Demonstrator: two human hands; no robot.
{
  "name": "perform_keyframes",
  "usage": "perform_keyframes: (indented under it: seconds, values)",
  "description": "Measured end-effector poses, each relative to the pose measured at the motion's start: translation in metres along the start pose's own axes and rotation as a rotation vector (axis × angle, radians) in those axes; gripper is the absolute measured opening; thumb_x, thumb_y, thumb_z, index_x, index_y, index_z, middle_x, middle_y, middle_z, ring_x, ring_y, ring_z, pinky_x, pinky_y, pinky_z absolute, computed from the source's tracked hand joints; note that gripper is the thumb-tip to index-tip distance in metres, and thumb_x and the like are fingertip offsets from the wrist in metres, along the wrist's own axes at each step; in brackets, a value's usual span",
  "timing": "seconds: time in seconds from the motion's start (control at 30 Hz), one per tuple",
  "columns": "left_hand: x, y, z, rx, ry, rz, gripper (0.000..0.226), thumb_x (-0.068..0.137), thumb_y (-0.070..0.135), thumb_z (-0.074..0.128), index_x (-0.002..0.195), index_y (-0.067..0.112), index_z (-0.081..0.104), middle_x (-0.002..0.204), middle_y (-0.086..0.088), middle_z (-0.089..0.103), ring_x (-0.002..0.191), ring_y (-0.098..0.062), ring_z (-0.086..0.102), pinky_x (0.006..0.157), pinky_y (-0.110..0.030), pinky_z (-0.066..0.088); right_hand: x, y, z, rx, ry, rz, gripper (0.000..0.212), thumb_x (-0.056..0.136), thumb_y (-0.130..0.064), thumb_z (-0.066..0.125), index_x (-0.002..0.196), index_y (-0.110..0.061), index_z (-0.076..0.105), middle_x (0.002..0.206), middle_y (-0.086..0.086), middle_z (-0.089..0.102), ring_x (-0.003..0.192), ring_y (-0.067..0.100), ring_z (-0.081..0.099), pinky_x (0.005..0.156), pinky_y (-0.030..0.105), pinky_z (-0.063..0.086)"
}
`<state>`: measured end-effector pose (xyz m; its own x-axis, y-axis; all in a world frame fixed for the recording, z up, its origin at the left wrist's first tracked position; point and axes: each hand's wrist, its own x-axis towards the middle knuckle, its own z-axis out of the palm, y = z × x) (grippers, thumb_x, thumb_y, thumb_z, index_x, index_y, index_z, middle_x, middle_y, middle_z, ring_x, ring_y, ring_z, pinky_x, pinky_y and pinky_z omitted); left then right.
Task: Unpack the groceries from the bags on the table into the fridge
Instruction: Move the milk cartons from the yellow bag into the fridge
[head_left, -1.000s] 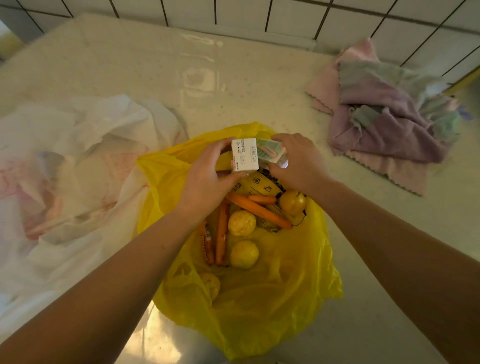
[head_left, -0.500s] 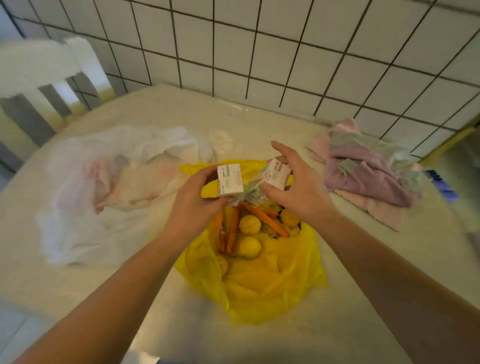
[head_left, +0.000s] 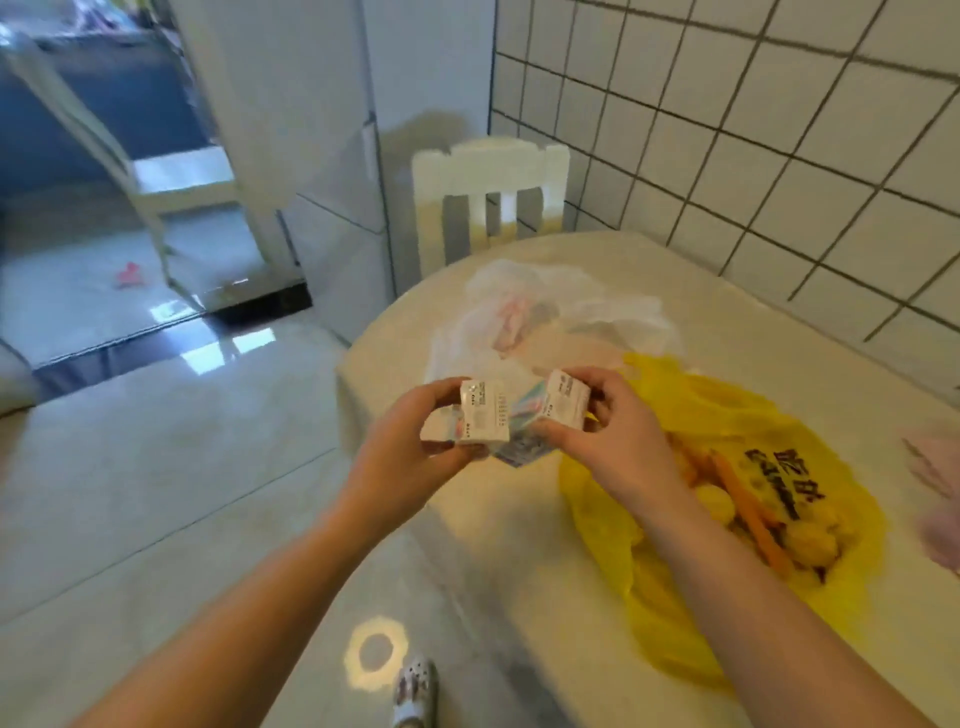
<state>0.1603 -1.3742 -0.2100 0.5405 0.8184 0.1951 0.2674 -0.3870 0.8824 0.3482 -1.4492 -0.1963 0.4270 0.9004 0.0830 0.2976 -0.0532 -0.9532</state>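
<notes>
My left hand (head_left: 402, 441) grips one small white carton (head_left: 483, 413), and my right hand (head_left: 618, 436) grips a second small white carton (head_left: 563, 400). Both are held side by side above the table's left edge. To the right lies the open yellow bag (head_left: 727, 415) with carrots (head_left: 748, 514) and round yellow fruits (head_left: 810, 540) inside. A crumpled white bag (head_left: 561, 306) lies on the table behind my hands. The white fridge (head_left: 332, 130) stands at the back left, with its doors shut.
A white chair (head_left: 488, 197) stands between fridge and table (head_left: 519, 545). The tiled wall (head_left: 753, 156) runs along the table's far side. A pink cloth (head_left: 940, 499) lies at the right edge. Glossy floor tiles (head_left: 156, 467) spread to the left; my shoe (head_left: 413, 691) shows below.
Both hands have lifted the cartons out of the yellow bag and carried them left. The view has swung left, bringing the fridge, chair and floor into sight.
</notes>
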Motion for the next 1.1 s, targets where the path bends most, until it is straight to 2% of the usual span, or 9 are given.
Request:
perform_keyframes:
  seconds: [0.1,0.2,0.37,0.43,0.57,0.77,0.9,1.0,1.1]
  values:
    - [-0.014,-0.017,-0.046,0.028,0.11,-0.051,0.052,0.076,0.022,0.075,0.117,0.037,0.047,0.104,0.031,0.047,0.099,0.028,0.042,0.065,-0.001,0.044,0.013,-0.015,0.053,-0.024,-0.138,-0.037,0.051,0.068,-0.009,0.081,0.097,-0.035,0.048,0.098,-0.014,0.06,0.088,-0.007,0.06,0.071,0.012,0.049]
    - [-0.021,-0.037,-0.093,0.028,0.211,-0.093,0.049,0.077,0.023,0.073,0.114,0.042,0.045,0.104,0.035,0.045,0.097,0.022,0.046,0.067,-0.002,0.046,0.031,-0.034,0.108,-0.059,-0.266,-0.081,0.048,0.073,-0.017,0.078,0.105,-0.032,0.046,0.101,-0.011,0.058,0.093,0.001,0.057,0.07,0.012,0.048]
    - [-0.015,-0.083,-0.19,0.077,0.294,-0.117,0.055,0.077,0.02,0.073,0.107,0.052,0.041,0.106,0.033,0.047,0.1,0.018,0.047,0.07,-0.004,0.048,0.07,-0.065,0.215,-0.072,-0.411,-0.162,0.041,0.076,-0.021,0.075,0.106,-0.034,0.048,0.107,-0.006,0.058,0.101,0.01,0.057,0.069,0.015,0.051]
    - [-0.007,-0.104,-0.237,0.106,0.301,-0.137,0.054,0.078,0.02,0.073,0.111,0.049,0.042,0.108,0.031,0.048,0.1,0.021,0.046,0.072,-0.006,0.049,0.089,-0.08,0.261,-0.073,-0.43,-0.189,0.044,0.075,-0.022,0.076,0.107,-0.033,0.049,0.108,-0.008,0.058,0.105,0.009,0.057,0.074,0.016,0.053]
    - [0.017,-0.145,-0.327,0.14,0.297,-0.151,0.056,0.079,0.018,0.072,0.113,0.048,0.04,0.104,0.038,0.041,0.097,0.031,0.04,0.066,-0.001,0.044,0.134,-0.108,0.346,-0.097,-0.463,-0.222,0.047,0.071,-0.024,0.079,0.105,-0.035,0.049,0.108,-0.012,0.059,0.106,0.008,0.057,0.087,0.023,0.052]
    - [0.077,-0.201,-0.422,0.148,0.336,-0.171,0.056,0.077,0.02,0.074,0.112,0.049,0.041,0.104,0.037,0.044,0.093,0.03,0.042,0.071,-0.005,0.047,0.212,-0.138,0.443,-0.118,-0.473,-0.254,0.046,0.072,-0.027,0.077,0.108,-0.03,0.049,0.107,-0.017,0.057,0.105,0.003,0.056,0.089,0.023,0.052]
    - [0.135,-0.235,-0.47,0.156,0.348,-0.18,0.057,0.077,0.02,0.074,0.116,0.047,0.042,0.106,0.035,0.046,0.096,0.023,0.044,0.081,-0.015,0.048,0.277,-0.154,0.5,-0.07,-0.475,-0.282,0.045,0.074,-0.028,0.075,0.111,-0.03,0.049,0.11,-0.016,0.056,0.107,0.004,0.055,0.089,0.023,0.05]
    - [0.19,-0.263,-0.513,0.192,0.336,-0.18,0.057,0.078,0.021,0.073,0.121,0.042,0.043,0.113,0.027,0.05,0.099,0.017,0.046,0.086,-0.019,0.048,0.339,-0.165,0.544,-0.022,-0.473,-0.295,0.041,0.077,-0.027,0.073,0.109,-0.032,0.047,0.106,-0.019,0.056,0.102,0.002,0.056,0.086,0.025,0.052]
    - [0.252,-0.287,-0.558,0.221,0.352,-0.18,0.056,0.079,0.018,0.073,0.125,0.036,0.046,0.119,0.018,0.055,0.11,0.004,0.051,0.092,-0.022,0.047,0.412,-0.179,0.584,-0.001,-0.485,-0.336,0.041,0.078,-0.025,0.073,0.109,-0.031,0.046,0.103,-0.02,0.054,0.098,-0.001,0.055,0.081,0.022,0.053]
